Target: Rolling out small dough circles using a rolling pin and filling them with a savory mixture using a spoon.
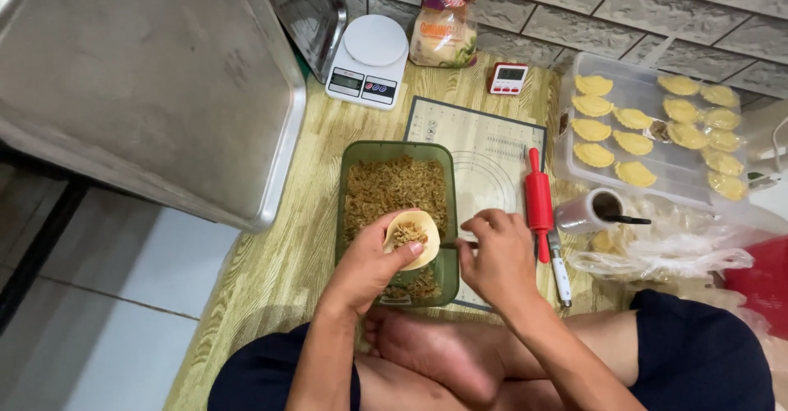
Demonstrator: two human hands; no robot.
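Green plastic tub (353,206) of brown shredded filling sits right under the hands, on the wood-grain floor (271,271) where the person sits cross-legged. The left hand (373,263) cups a round dough wrapper (413,239) over the tub, fingers curled around its edge, a small mound of filling already in its middle. The right hand (497,255) is just beside it, fingers pinched on a thin utensil handle (460,244) that points toward the wrapper; its tip is hidden, so whether it is loaded I cannot tell. This reads as the filling step, mid-scoop. Next calls for a steady cupped palm, so the filling stays centred and the rim stays clean for sealing. Beyond the right hand lies a red rolling pin (539,202) on a pastry mat (484,148); further out on that side, a clear tray (574,161) of folded yellow pastries (634,143). Well ahead of the hands stands a white kitchen scale (369,62).
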